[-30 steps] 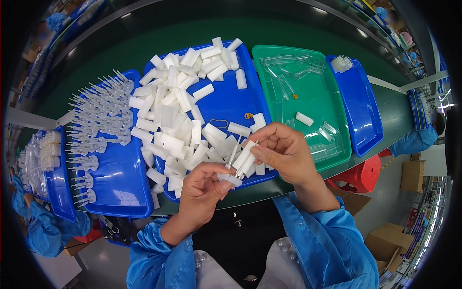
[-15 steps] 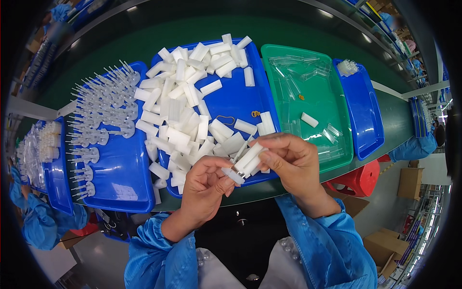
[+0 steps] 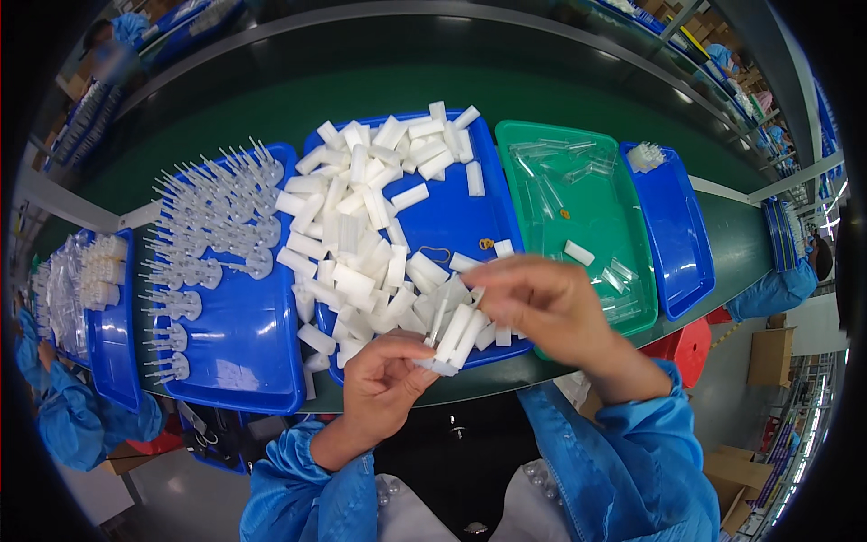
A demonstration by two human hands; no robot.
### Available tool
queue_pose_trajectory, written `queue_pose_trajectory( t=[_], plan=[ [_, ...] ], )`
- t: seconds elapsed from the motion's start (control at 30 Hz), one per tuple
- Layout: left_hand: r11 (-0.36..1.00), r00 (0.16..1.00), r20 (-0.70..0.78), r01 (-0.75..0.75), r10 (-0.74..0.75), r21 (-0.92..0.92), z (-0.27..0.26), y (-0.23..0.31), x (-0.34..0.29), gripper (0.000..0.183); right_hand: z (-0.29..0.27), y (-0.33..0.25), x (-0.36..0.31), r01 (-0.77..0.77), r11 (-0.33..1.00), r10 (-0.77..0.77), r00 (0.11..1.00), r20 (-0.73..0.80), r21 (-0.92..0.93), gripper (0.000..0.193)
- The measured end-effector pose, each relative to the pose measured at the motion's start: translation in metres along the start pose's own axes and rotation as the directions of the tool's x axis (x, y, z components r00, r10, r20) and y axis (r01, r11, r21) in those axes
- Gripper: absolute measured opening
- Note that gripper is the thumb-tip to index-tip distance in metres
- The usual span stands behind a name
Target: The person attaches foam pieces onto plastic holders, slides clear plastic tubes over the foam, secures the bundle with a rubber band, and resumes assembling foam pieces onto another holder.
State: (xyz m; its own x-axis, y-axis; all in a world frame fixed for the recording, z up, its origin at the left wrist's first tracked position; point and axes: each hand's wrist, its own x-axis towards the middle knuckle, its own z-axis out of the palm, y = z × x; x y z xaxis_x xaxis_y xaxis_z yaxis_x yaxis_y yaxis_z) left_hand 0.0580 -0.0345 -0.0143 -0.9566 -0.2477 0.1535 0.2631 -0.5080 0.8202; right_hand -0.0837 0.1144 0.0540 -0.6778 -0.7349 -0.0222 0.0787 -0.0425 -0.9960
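Over the near edge of the middle blue tray, my left hand (image 3: 379, 384) is closed round the rim of a pale plastic base with pins (image 3: 437, 366). White foam-like cylinders (image 3: 459, 332) stand on that base, and a thin bare pin shows beside them. My right hand (image 3: 560, 312) is by the upper ends of these cylinders, its fingers bent and partly blurred. I cannot tell whether anything is between them. Behind both hands, a heap of loose white cylinders (image 3: 352, 280) fills much of the middle blue tray (image 3: 442, 212).
Left of the heap, a blue tray (image 3: 235, 361) bears several pinned bases (image 3: 217, 212). On the right, a green tray (image 3: 587, 208) holds clear tubes (image 3: 542, 194) and one white cylinder (image 3: 579, 253). Farther right lies another blue tray (image 3: 673, 239). A red stool (image 3: 691, 350) stands below the table.
My right hand has drawn back from its close grip on a cylinder over the base. My left hand still holds the base, now slightly lower. The whole view has shifted a little.
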Motion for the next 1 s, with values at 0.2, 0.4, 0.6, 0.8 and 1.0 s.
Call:
queue_pose_trajectory(
  t=[0.2, 0.4, 0.6, 0.8, 1.0],
  plan=[
    [0.999, 0.999, -0.033, -0.004, 0.005, 0.033, 0.002, 0.004, -0.001, 0.023, -0.017, 0.021, 0.092, 0.413, 0.382, -0.345, 0.894, 0.287, -0.827, 0.019],
    [1.0, 1.0, -0.026, -0.004, 0.004, 0.019, 0.007, 0.008, 0.003, 0.024, -0.007, 0.055, 0.147, 0.393, -0.013, -0.021, 0.919, 0.394, -0.919, 0.017],
    [0.968, 0.993, -0.015, -0.107, 0.114, 0.226, 0.001, 0.008, -0.001, 0.023, -0.012, 0.052, 0.134, 0.328, 0.081, -0.025, 0.945, 0.327, -0.941, 0.016],
    [0.73, 0.963, 0.109, -0.259, 0.247, 0.633, 0.004, 0.01, 0.005, 0.023, -0.023, 0.037, 0.101, 0.282, 0.462, -0.154, 0.959, 0.237, -0.841, 0.018],
    [0.579, 0.904, 0.281, -0.423, 0.323, 0.697, 0.005, 0.004, 0.01, 0.032, -0.02, 0.017, 0.061, -0.11, 0.971, 0.122, 0.991, 0.045, -0.212, 0.026]
  ],
)
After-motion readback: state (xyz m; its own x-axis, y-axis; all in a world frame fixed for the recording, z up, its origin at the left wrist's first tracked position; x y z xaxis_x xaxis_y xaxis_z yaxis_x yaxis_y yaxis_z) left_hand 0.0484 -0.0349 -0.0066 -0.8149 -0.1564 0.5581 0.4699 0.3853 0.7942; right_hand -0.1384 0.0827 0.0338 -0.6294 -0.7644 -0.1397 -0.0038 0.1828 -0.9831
